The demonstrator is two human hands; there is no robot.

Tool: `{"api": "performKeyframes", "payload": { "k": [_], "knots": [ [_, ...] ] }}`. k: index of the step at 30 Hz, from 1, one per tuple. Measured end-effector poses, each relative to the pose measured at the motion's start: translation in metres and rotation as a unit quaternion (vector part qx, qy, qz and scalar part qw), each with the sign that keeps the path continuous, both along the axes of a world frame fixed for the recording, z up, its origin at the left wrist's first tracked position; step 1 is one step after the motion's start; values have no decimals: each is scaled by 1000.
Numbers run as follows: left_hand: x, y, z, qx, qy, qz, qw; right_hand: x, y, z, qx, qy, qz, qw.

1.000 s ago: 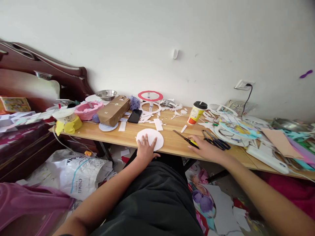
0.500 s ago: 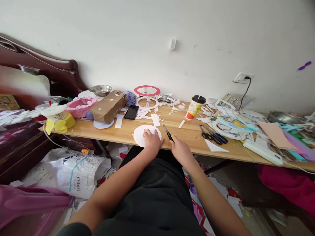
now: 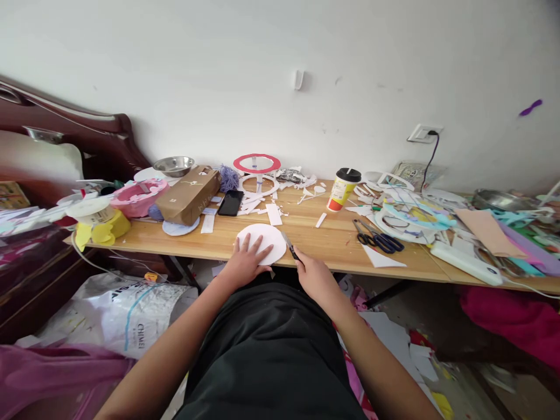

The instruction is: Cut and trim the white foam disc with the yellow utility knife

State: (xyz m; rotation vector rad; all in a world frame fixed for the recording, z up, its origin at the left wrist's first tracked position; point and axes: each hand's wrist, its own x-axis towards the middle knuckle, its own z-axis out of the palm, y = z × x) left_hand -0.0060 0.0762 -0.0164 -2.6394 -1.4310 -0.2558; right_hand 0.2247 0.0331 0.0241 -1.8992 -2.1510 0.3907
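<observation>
Cluttered wooden worktop [image 3: 332,242] against a white wall. Your left hand [image 3: 243,263] lies flat, fingers spread, on the white foam disc [image 3: 262,240] at the near edge. Your right hand [image 3: 312,275] is closed around the utility knife [image 3: 289,246], blade at the disc's right rim. Knife handle mostly hidden in your fist.

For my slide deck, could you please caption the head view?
Left hand pressing a white paper disc while right hand holds a utility knife at its edge.

White paper disc [image 3: 262,240] flat at table's near edge, utility knife [image 3: 289,247] blade at its right rim
</observation>
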Motion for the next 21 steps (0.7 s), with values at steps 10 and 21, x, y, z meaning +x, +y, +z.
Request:
{"api": "performKeyframes", "payload": {
  "k": [10,21],
  "knots": [
    [27,1,-7,22,-35,41,998,3,19,7,1,-48,-3,999],
    [29,3,-8,25,-2,60,998,-2,24,12,0,-67,11,998]
  ]
}}
